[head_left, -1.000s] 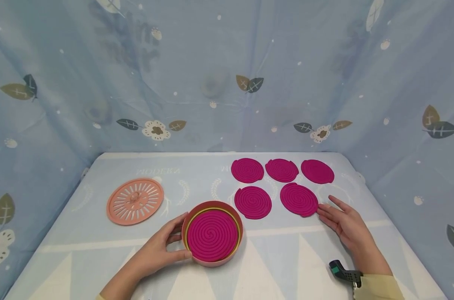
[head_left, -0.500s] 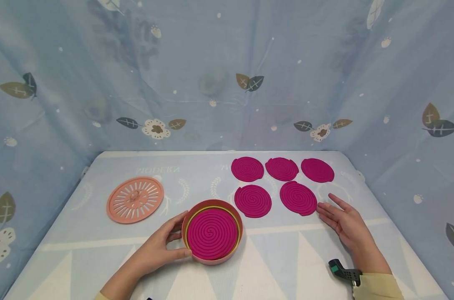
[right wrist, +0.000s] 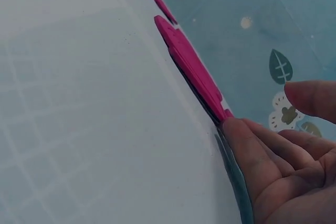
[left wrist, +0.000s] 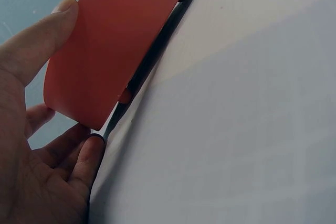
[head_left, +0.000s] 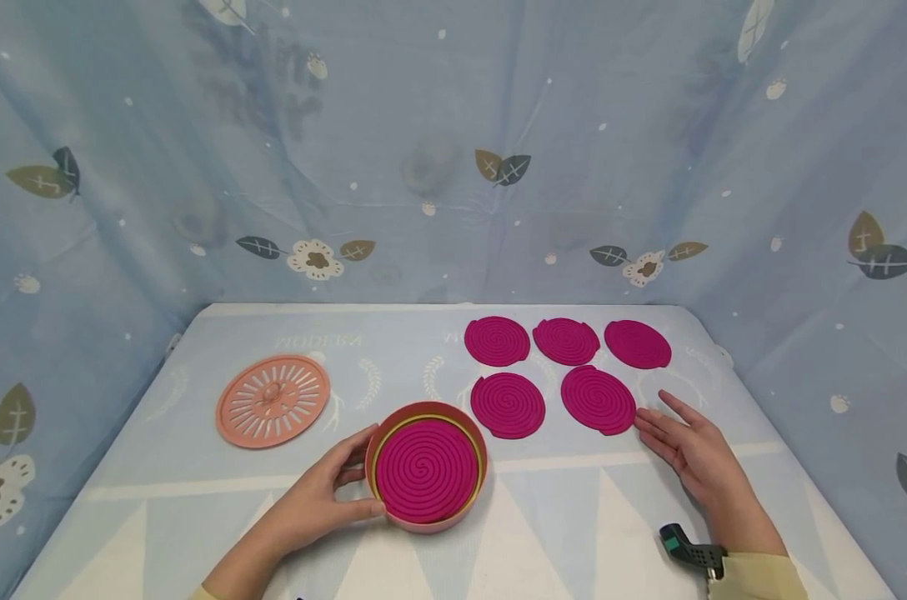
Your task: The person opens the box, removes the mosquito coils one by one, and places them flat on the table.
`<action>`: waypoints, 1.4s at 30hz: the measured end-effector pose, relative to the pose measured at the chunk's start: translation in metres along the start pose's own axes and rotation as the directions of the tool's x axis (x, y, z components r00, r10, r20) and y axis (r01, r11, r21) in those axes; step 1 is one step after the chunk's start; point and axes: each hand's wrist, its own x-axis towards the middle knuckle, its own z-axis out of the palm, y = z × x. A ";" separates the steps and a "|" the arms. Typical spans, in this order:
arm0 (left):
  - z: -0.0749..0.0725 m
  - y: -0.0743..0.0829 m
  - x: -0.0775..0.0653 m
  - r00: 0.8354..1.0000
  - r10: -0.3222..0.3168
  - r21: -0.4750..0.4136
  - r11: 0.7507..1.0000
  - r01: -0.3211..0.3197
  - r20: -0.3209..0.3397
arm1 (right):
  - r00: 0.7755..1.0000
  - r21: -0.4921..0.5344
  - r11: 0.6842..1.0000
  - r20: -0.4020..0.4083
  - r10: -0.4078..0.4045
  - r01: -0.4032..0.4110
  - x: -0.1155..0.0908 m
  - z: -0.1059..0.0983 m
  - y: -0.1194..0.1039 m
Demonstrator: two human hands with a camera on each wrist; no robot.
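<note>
A round pink mosquito coil box (head_left: 480, 454) with a yellow inner ring stands at the front middle in the head view. Inside it lies a magenta mosquito coil (head_left: 427, 471). My left hand (head_left: 314, 496) grips the box at its left side, thumb by the near rim and fingers around the outer wall. In the left wrist view the box wall (left wrist: 107, 45) shows between thumb and fingers. My right hand (head_left: 694, 454) rests on the table with loosely extended fingers, fingertips at the right edge of a loose mosquito coil (head_left: 598, 400). The right thumb stands apart from the coil.
A slotted pink lid (head_left: 273, 425) with a small knob lies at the left. Behind the touched coil, several more coils lie in two rows, one a mosquito coil (head_left: 508, 406) beside the box. A patterned cloth wall (head_left: 453, 208) closes off the back and sides.
</note>
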 end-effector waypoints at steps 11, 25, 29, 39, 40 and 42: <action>0.000 0.000 0.000 1.000 0.002 0.006 1.000 -0.002 0.000 | 0.995 0.013 0.997 0.062 -0.078 0.077 -0.005 0.005 -0.015; 0.000 -0.004 0.000 0.999 0.048 0.028 0.998 -0.048 -0.011 | 0.955 -0.343 0.918 0.276 -0.104 0.199 0.002 0.063 -0.044; 0.000 -0.004 0.001 0.999 0.039 0.038 0.999 -0.039 -0.016 | 0.943 -0.379 0.901 0.320 -0.088 0.213 0.008 0.084 -0.049; 0.000 -0.002 0.001 1.000 0.020 0.036 0.999 -0.019 -0.013 | 0.925 -0.377 0.908 0.379 -0.029 0.184 0.017 0.127 -0.047; 0.000 -0.002 0.001 1.000 0.021 0.037 0.999 -0.020 -0.013 | 0.923 -0.376 0.908 0.384 -0.028 0.184 0.017 0.130 -0.047; 0.000 -0.001 0.001 1.000 0.023 0.040 0.999 -0.023 -0.014 | 0.917 -0.373 0.909 0.399 -0.026 0.188 0.018 0.137 -0.047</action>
